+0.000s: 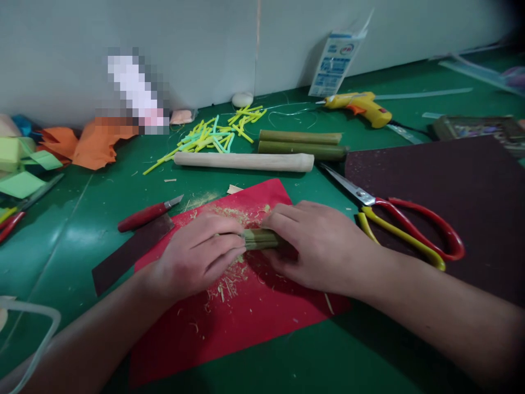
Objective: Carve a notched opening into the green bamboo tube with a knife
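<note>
Both hands meet over a red sheet (254, 323) on the green table. My left hand (197, 254) is closed around one end of a short green bamboo piece (260, 239). My right hand (315, 246) covers and grips its other end. Only the middle of the piece shows between the hands. Pale shavings (227, 284) lie scattered on the red sheet under and around the hands.
A red-handled knife (145, 215) lies left of the sheet. Red and yellow scissors (406, 227) rest on a dark sheet (463, 202) at right. Behind are a pale wooden stick (244, 161), two green bamboo lengths (301, 144), cut straws (213, 135), a yellow glue gun (363, 106) and coloured paper (88, 145).
</note>
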The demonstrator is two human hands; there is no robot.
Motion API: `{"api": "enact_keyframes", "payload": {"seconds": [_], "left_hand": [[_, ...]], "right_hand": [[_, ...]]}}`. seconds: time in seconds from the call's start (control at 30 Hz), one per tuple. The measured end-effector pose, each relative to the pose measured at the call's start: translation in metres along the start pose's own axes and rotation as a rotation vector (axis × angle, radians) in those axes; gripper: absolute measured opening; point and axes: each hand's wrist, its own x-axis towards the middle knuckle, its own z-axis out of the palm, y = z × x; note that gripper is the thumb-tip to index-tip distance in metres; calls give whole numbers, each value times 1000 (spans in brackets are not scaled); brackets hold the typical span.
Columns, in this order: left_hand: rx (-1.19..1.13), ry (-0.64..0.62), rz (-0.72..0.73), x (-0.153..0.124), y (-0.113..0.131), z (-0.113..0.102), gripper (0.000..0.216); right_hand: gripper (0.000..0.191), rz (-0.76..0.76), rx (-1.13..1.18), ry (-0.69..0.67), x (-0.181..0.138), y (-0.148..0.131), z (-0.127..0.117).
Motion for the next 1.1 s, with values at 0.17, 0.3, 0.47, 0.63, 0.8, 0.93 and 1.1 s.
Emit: {"api": "enact_keyframes", "payload": {"seconds": [0.17,0.3,0.47,0.63,0.8,0.93,1.1], "left_hand": [[31,-3,39,3,-1,-1,9],[86,-28,72,4,0,-5,8],[142,-32,111,3,-3,-4,9],[187,-39,94,2,-7,-1,7],[276,-5,76,3,-3,-1,10],[326,48,58,2,-3,-2,11],[290,54,-51,-1,-8,-2,13]], "right_hand": [[10,22,-37,19,-2,-4,1],[10,16,-55,49,-2,-6,3],[14,52,-54,84,-1,-9,6],[12,147,-14,102,-2,-17,6],[26,285,259,129,-5,-27,3],[31,452,624,132,-6,-34,4],[37,521,1075,144,-3,-40,6]]}}
